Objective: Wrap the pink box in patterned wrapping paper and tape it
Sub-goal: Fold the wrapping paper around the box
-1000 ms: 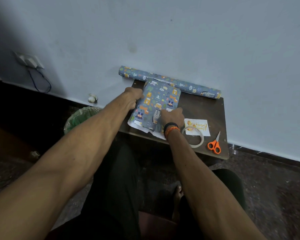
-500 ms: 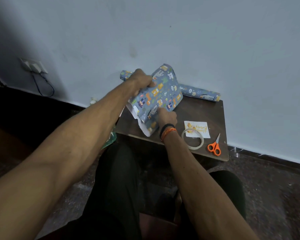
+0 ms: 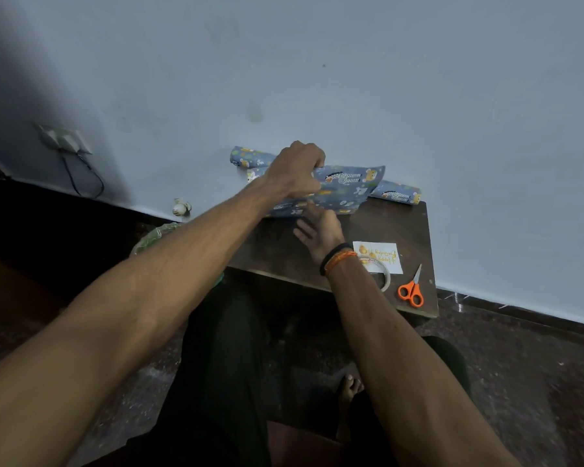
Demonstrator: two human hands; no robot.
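Head: scissors [image 3: 411, 290] beside tape roll [image 3: 383, 276].

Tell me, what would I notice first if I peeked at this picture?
Probably the blue cartoon-patterned parcel at the back of the small dark table, gripped from above by the left hand, with the right hand just below it, fingers reaching its lower edge. Next, the bright orange scissors at the table's right front corner, beside a roll of clear tape.
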